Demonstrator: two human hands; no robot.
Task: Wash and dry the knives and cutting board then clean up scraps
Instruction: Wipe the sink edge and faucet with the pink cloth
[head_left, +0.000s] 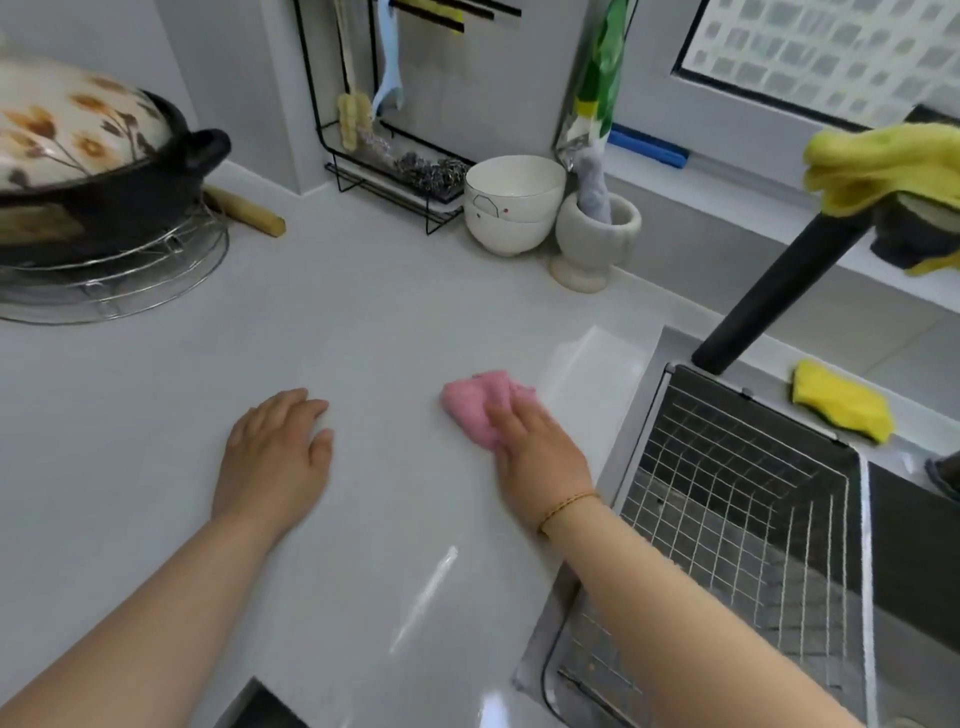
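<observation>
While the right hand (540, 452) presses straight fingers on the pink cloth (475, 402) near the countertop's (363, 322) right edge and the left hand (275, 447) lies flat and empty, the cloth looks soft, light, limp, best bunched from above

Counter (363, 322) takes up the left and middle, and the sink (914, 561) is on its right with a wire basket (727, 467) in it. Left hand (275, 457) lies flat on the counter near the front. Right hand (540, 457) is to its right, pressing a cloth (475, 402) that pokes out ahead of the fingers, near the sink edge. The faucet (769, 291) rises behind the basket with a rag (878, 161) draped over its top, and a sponge (841, 402) lies on the ledge to its right. Along the back there's a rack (384, 171) against the wall, stacked bowls (511, 208) right of it, then a mortar (595, 244) with a pestle (592, 187) in it. Far left, a pot (88, 171) sits on a wire stand (114, 280), with a rolling pin (244, 208) behind.
</observation>
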